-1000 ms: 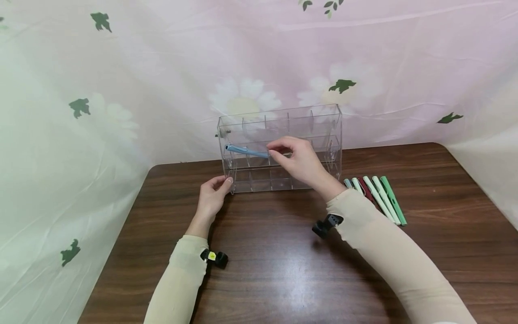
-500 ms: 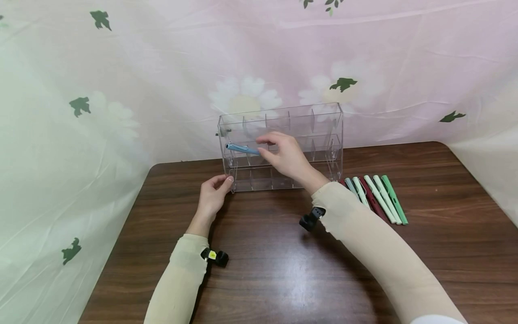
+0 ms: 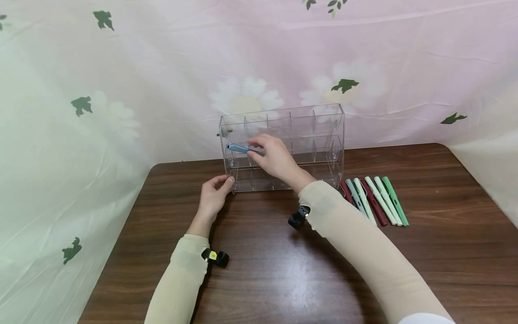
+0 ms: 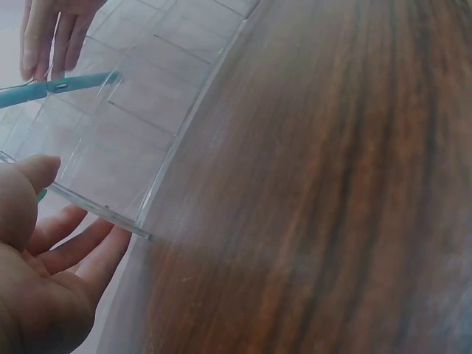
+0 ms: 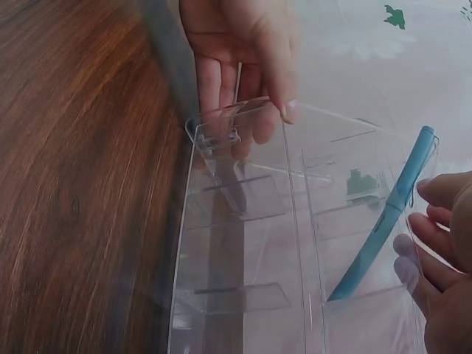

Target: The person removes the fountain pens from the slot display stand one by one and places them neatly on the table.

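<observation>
A clear acrylic organizer with rows of compartments stands upright at the back of the table. The left hand holds its lower left side edge, thumb on one face and fingers behind, as the left wrist view shows. The right hand holds a blue clip pen near its left end, in front of the middle row. In the right wrist view the pen slants across the clear wall, thumb and fingers beside its clip end. The right hand hides part of the pen in the head view.
Several pens in red, blue-grey, pale green and green lie side by side on the brown wooden table, right of the organizer. A flowered cloth hangs close behind. Each wrist carries a small black camera.
The right hand has shifted left along the blue pen towards its clip end, while that end stays nearly in place. More of the pens on the right have come into sight. The left hand stays put.
</observation>
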### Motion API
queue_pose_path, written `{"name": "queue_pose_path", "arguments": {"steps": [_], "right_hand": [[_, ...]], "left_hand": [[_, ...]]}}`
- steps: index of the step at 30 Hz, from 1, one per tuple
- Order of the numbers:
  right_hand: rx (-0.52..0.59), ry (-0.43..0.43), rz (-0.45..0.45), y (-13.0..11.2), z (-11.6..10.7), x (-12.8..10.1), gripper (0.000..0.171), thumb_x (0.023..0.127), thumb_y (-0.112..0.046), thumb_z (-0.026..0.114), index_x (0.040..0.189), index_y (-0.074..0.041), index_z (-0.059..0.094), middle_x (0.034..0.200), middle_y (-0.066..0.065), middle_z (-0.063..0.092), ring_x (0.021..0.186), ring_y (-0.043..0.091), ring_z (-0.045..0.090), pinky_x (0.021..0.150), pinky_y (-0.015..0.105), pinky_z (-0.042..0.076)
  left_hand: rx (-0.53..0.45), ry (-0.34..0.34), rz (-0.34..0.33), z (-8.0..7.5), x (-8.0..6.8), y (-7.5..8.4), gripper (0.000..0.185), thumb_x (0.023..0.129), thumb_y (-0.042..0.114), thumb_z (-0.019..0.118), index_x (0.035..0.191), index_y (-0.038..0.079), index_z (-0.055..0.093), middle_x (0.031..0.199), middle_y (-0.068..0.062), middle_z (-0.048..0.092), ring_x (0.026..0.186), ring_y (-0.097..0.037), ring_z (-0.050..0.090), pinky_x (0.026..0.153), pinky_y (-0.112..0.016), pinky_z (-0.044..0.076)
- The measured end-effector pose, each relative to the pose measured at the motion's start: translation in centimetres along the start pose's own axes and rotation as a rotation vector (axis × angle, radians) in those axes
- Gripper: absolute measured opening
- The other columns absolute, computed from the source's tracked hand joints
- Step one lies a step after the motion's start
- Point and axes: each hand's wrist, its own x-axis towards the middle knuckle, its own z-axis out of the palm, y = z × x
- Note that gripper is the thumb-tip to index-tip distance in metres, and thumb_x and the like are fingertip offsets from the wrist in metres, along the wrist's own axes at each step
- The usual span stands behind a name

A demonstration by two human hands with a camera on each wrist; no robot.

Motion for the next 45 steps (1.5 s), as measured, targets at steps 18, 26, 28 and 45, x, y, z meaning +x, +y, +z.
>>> {"name": "queue_pose_path", "arguments": {"steps": [18, 26, 28, 45], "right_hand": [[-0.128, -0.063, 0.095, -1.2, 0.4, 1.3, 0.029, 0.106, -0.023, 0.072, 0.129, -0.006, 0.077, 0.122, 0.010, 0.073, 0.113, 0.028, 0.067, 0.101, 0.046, 0.055], [-0.110, -0.067, 0.119, -1.4, 0.3, 1.5, 0.023, 0.106, -0.023, 0.073, 0.120, -0.007, 0.079, 0.114, 0.008, 0.075, 0.102, 0.024, 0.068, 0.092, 0.042, 0.057], [-0.094, -0.060, 0.118, -1.3, 0.3, 1.5, 0.021, 0.106, -0.023, 0.073, 0.118, -0.007, 0.079, 0.110, 0.007, 0.077, 0.096, 0.024, 0.068, 0.087, 0.040, 0.057], [0.072, 0.031, -0.001, -2.1, -2.3, 1.7, 0.019, 0.107, -0.018, 0.070, 0.119, -0.004, 0.076, 0.114, 0.012, 0.078, 0.107, 0.027, 0.075, 0.098, 0.039, 0.061]], "left_hand": [[0.026, 0.008, 0.010, 0.0, 0.0, 0.1, 0.045, 0.110, 0.025, 0.066, 0.143, -0.005, 0.063, 0.142, -0.022, 0.067, 0.129, -0.035, 0.070, 0.110, -0.043, 0.058], [0.015, 0.002, 0.006, 0.0, 0.0, -0.1, 0.046, 0.110, 0.026, 0.065, 0.144, -0.005, 0.062, 0.143, -0.023, 0.066, 0.130, -0.037, 0.069, 0.112, -0.044, 0.057], [0.013, 0.001, 0.005, 0.0, 0.1, -0.1, 0.047, 0.110, 0.026, 0.066, 0.144, -0.005, 0.062, 0.143, -0.023, 0.066, 0.131, -0.037, 0.069, 0.112, -0.044, 0.057], [0.011, 0.003, 0.011, 0.1, -0.1, -0.1, 0.046, 0.109, 0.026, 0.067, 0.142, -0.006, 0.064, 0.140, -0.025, 0.067, 0.129, -0.038, 0.070, 0.109, -0.041, 0.058]]}}
